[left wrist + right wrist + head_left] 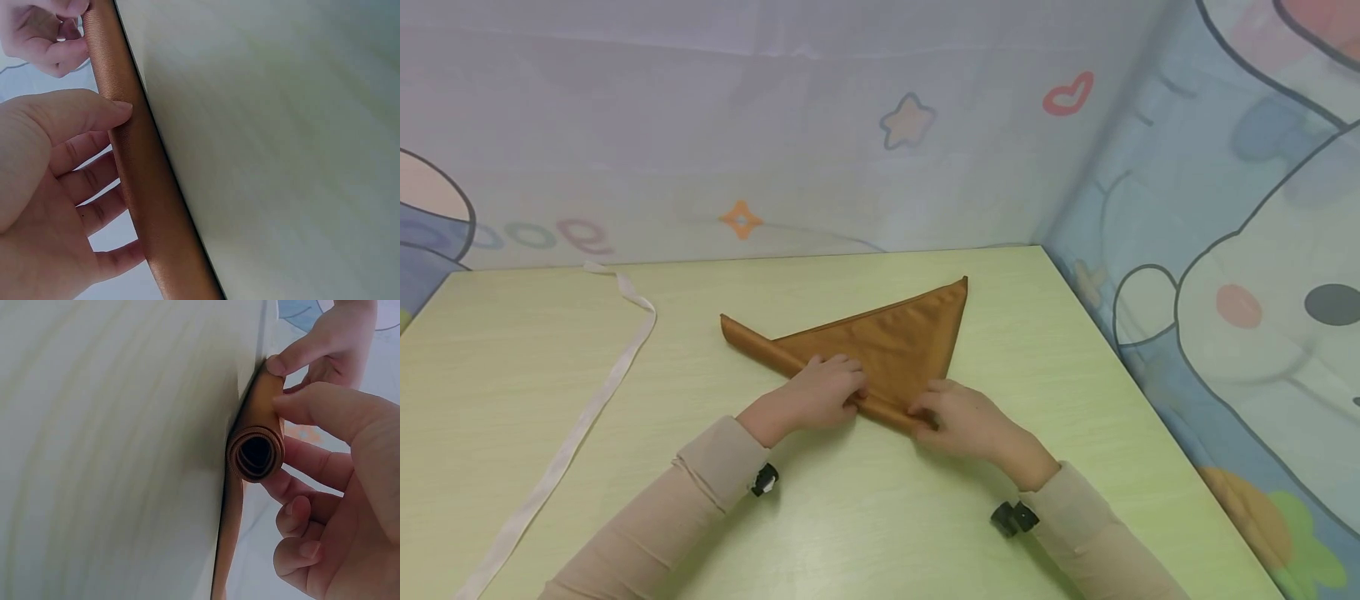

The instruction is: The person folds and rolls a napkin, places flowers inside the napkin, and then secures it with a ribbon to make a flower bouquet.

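Brown cloth (895,337), with a slight sheen to it, lies near the middle of the pale counter (880,525), right in front of the person. From where I stand, the work looks like rolling it up, and I'd call it partly done. Its near edge has been turned into a slim roll (758,348), which runs slantwise from a tip sticking out on the left to the right hand (970,423). Seen from the right wrist, the end of that roll shows several layers wound round a hollow middle, so more than one turn has been made.

What's left is the flat piece beyond the roll, roughly a triangle, its farthest corner pointing away to the right. That part hasn't been taken up yet.

Both hands are on the roll. The left hand (820,393) pinches it along its length, thumb on one side and fingers curled against the other. The right pinches it close to the layered end; its outer two fingers fold in toward the palm, off the cloth.

Well apart on the left, a white ribbon (597,400) lies stretched out, untouched; whether it has any part in this, I can't tell.
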`<state>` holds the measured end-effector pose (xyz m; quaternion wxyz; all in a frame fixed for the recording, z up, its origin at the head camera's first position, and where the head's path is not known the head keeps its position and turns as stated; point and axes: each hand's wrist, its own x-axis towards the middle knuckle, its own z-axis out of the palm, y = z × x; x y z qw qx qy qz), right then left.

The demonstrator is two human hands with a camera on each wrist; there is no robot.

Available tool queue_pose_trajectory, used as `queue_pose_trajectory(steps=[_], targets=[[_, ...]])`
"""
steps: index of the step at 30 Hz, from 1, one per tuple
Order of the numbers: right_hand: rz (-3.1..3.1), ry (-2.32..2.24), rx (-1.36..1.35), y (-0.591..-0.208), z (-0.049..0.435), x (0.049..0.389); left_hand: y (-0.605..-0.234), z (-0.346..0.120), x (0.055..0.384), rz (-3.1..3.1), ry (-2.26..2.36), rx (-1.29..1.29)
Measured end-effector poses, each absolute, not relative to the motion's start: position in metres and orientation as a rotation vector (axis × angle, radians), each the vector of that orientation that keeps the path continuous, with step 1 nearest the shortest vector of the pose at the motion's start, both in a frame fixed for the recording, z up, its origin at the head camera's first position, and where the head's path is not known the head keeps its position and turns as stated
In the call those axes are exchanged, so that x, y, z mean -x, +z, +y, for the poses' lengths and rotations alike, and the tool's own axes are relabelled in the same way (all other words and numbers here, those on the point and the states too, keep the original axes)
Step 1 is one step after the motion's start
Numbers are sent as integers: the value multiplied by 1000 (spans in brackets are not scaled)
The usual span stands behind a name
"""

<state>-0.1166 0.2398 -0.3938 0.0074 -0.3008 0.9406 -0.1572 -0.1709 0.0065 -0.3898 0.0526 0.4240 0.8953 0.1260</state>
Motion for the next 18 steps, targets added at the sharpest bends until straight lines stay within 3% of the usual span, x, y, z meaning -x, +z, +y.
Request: queue_pose_trajectory(steps=[18], targets=[[2945, -417, 921, -395, 238, 118, -394, 8, 175, 2739, 338, -1274]])
